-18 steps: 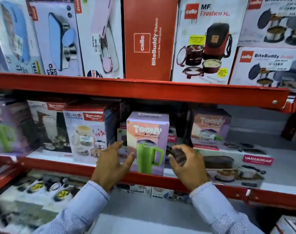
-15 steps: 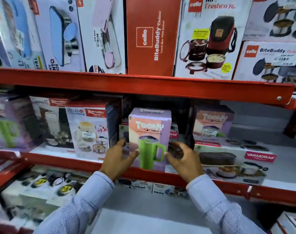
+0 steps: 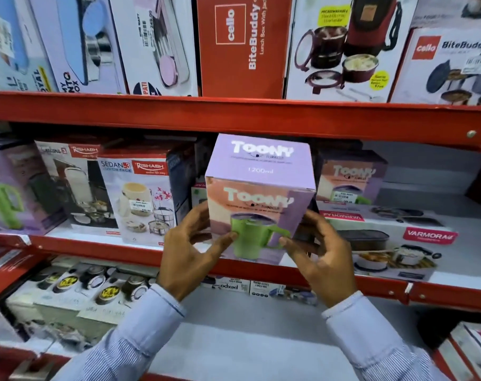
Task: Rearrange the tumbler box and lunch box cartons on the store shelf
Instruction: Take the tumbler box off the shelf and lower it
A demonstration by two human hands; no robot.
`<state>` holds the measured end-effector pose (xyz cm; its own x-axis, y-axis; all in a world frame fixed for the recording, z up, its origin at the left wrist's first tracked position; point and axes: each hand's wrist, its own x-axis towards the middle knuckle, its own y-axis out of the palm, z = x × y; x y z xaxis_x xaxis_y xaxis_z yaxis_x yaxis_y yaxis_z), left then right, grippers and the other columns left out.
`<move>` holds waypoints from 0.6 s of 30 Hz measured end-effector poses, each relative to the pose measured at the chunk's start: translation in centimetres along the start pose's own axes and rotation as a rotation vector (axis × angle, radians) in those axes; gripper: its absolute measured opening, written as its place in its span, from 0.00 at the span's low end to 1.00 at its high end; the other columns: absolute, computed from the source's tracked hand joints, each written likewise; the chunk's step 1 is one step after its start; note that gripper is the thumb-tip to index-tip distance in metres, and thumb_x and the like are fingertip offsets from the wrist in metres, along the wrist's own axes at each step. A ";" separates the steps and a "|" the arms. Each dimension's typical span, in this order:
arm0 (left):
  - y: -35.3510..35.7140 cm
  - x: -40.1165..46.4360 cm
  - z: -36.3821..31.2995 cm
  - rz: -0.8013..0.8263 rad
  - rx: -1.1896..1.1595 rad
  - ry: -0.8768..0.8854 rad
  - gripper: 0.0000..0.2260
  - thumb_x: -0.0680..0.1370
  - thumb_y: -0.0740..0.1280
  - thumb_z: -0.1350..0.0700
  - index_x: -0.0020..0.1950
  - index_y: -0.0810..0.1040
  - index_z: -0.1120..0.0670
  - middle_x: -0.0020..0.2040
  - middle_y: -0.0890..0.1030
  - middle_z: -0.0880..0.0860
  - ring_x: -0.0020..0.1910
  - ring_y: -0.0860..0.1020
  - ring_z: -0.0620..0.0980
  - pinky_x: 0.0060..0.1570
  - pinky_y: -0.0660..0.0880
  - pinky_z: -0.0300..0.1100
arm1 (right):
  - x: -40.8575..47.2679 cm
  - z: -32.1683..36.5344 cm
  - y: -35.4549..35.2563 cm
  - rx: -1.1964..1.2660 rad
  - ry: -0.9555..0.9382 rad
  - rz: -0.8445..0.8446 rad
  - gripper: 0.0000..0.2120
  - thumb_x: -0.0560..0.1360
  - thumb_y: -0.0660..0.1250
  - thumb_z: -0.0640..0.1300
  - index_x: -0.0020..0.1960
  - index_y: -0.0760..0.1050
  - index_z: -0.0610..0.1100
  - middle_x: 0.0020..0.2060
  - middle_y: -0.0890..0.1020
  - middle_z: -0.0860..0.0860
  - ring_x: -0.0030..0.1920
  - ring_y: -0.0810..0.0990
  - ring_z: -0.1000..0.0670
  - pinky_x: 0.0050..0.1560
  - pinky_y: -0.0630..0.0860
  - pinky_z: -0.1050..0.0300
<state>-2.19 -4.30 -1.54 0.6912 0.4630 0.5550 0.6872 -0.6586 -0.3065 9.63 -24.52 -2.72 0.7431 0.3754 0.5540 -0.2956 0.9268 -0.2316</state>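
A purple Toony tumbler box [image 3: 261, 188] with a green mug picture is held in front of the middle shelf, tipped so its top faces me. My left hand [image 3: 189, 251] grips its left side and my right hand [image 3: 321, 251] grips its right side. A second Toony tumbler box [image 3: 352, 174] stands further back on the right, on a flat Varmora lunch box carton [image 3: 393, 243]. To the left stands a Rishabh Sedan lunch box carton [image 3: 140, 199].
The red shelf edge [image 3: 233, 116] runs just above the held box. Cello lunch box cartons [image 3: 242, 45] fill the top shelf. Another Rishabh carton [image 3: 74, 185] and a purple box [image 3: 11, 193] stand at the left. Bare grey shelf [image 3: 439, 193] lies at the right.
Both hands have closed on the tumbler box and pulled it out from the shelf toward me, lifting and tilting it. The view has moved closer.
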 end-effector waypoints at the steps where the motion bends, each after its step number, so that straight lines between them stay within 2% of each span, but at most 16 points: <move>1: -0.5 -0.4 -0.5 -0.017 -0.006 0.056 0.21 0.69 0.79 0.55 0.61 0.79 0.54 0.45 0.88 0.46 0.45 0.87 0.44 0.49 0.84 0.44 | -0.4 0.4 -0.6 -0.006 -0.055 -0.011 0.26 0.68 0.76 0.53 0.64 0.76 0.49 0.58 0.84 0.48 0.59 0.83 0.47 0.59 0.80 0.42; 3: -1.7 -1.0 -1.7 -0.077 0.014 0.178 0.20 0.68 0.80 0.51 0.56 0.80 0.55 0.47 0.88 0.46 0.44 0.87 0.43 0.44 0.84 0.43 | -0.7 2.1 -1.3 -0.045 -0.172 -0.047 0.24 0.68 0.76 0.51 0.59 0.78 0.41 0.55 0.84 0.46 0.57 0.83 0.49 0.57 0.81 0.46; 4: -2.2 -1.5 -1.6 -0.106 0.046 0.217 0.20 0.66 0.80 0.49 0.54 0.81 0.55 0.46 0.87 0.43 0.43 0.86 0.39 0.42 0.84 0.40 | -1.1 2.7 -1.5 -0.072 -0.230 -0.055 0.22 0.68 0.75 0.50 0.56 0.78 0.39 0.53 0.84 0.47 0.57 0.82 0.54 0.56 0.81 0.52; 6: -2.6 -3.1 -0.9 -0.099 0.194 0.265 0.22 0.65 0.79 0.43 0.52 0.81 0.54 0.47 0.85 0.37 0.43 0.82 0.31 0.46 0.78 0.27 | -2.5 2.9 -1.8 -0.118 -0.295 -0.041 0.20 0.67 0.73 0.48 0.57 0.78 0.40 0.55 0.82 0.51 0.58 0.80 0.61 0.56 0.78 0.64; 7: -2.2 -4.3 -0.4 -0.081 0.278 0.275 0.24 0.65 0.77 0.40 0.52 0.83 0.55 0.48 0.83 0.37 0.45 0.81 0.31 0.51 0.72 0.21 | -3.8 2.5 -2.0 -0.127 -0.278 -0.026 0.22 0.67 0.73 0.47 0.59 0.77 0.41 0.56 0.81 0.51 0.59 0.80 0.62 0.57 0.76 0.68; 9: -1.2 -6.9 0.6 -0.054 0.341 0.310 0.27 0.67 0.73 0.35 0.49 0.84 0.58 0.45 0.82 0.41 0.50 0.78 0.31 0.57 0.64 0.16 | -6.3 0.8 -2.5 -0.123 -0.234 -0.009 0.24 0.66 0.74 0.46 0.60 0.76 0.41 0.57 0.82 0.51 0.58 0.81 0.60 0.56 0.77 0.69; 11: -0.2 -8.8 1.4 -0.011 0.259 0.334 0.25 0.67 0.72 0.35 0.53 0.83 0.53 0.49 0.83 0.42 0.57 0.72 0.21 0.58 0.64 0.16 | -8.5 -1.2 -2.9 -0.160 -0.173 0.003 0.24 0.65 0.77 0.44 0.60 0.78 0.43 0.56 0.83 0.52 0.57 0.82 0.57 0.54 0.78 0.67; 13: 1.0 -10.3 2.8 0.076 0.171 0.262 0.24 0.68 0.71 0.34 0.61 0.76 0.42 0.59 0.78 0.27 0.57 0.70 0.16 0.54 0.68 0.17 | -10.2 -3.4 -3.0 -0.159 -0.112 0.047 0.26 0.63 0.79 0.41 0.60 0.77 0.47 0.56 0.82 0.57 0.56 0.82 0.58 0.49 0.79 0.69; 14: 1.6 -11.0 3.8 0.150 0.157 0.178 0.26 0.68 0.71 0.33 0.64 0.71 0.36 0.59 0.74 0.20 0.54 0.70 0.15 0.52 0.69 0.16 | -10.9 -4.5 -2.9 -0.134 -0.067 0.085 0.27 0.63 0.79 0.39 0.61 0.77 0.50 0.57 0.81 0.60 0.55 0.82 0.59 0.47 0.79 0.70; 16: 3.0 -12.4 6.2 0.262 0.156 -0.034 0.29 0.66 0.73 0.34 0.65 0.66 0.27 0.54 0.72 0.15 0.49 0.73 0.16 0.47 0.69 0.15 | -12.1 -6.7 -2.4 -0.114 0.044 0.152 0.27 0.66 0.78 0.38 0.61 0.76 0.56 0.57 0.79 0.63 0.56 0.81 0.59 0.46 0.80 0.70; 17: 4.0 -13.1 7.6 0.296 0.155 -0.131 0.30 0.65 0.75 0.36 0.64 0.68 0.29 0.50 0.74 0.16 0.47 0.75 0.18 0.46 0.71 0.16 | -12.6 -8.0 -2.1 -0.112 0.095 0.177 0.27 0.67 0.77 0.39 0.61 0.75 0.58 0.57 0.79 0.63 0.57 0.81 0.58 0.47 0.81 0.68; 18: 5.1 -13.6 9.3 0.317 0.162 -0.201 0.30 0.65 0.76 0.39 0.64 0.71 0.35 0.46 0.77 0.19 0.45 0.78 0.21 0.44 0.72 0.18 | -13.0 -9.4 -1.7 -0.106 0.145 0.203 0.27 0.68 0.76 0.39 0.62 0.75 0.60 0.58 0.79 0.62 0.58 0.81 0.57 0.49 0.81 0.67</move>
<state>-6.03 -8.46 -17.82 0.8932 0.3694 0.2565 0.4487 -0.6927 -0.5647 6.10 -31.10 -17.02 0.7554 0.5411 0.3696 -0.3885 0.8240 -0.4124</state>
